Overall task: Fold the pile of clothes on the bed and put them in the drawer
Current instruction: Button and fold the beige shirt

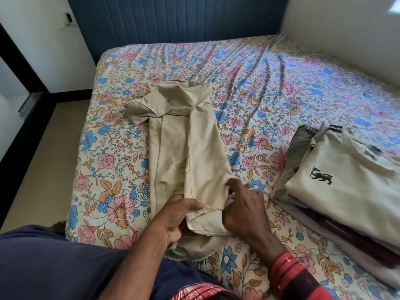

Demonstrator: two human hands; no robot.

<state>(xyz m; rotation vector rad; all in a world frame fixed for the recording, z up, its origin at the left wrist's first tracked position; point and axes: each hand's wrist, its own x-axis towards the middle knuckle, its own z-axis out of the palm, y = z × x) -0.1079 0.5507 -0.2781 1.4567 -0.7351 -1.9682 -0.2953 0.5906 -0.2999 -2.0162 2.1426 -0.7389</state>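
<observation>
Bed [249, 68] with floral sheet, blue padded headboard [173, 18] behind, wall at right. Beige shirt [184, 144] lies lengthwise mid-bed, sides already folded in, collar end far, hem near. Left hand [175, 219] grips hem from below, fingers curled round cloth. Right hand [244, 204] pinches hem edge at right side. Stack of folded clothes [337, 180] well to right, near bed edge. No drawer in view. Risk: lifting hem unevenly likely lets folded-in sleeve slip out; loose far sleeve bunch may skew fold.
</observation>
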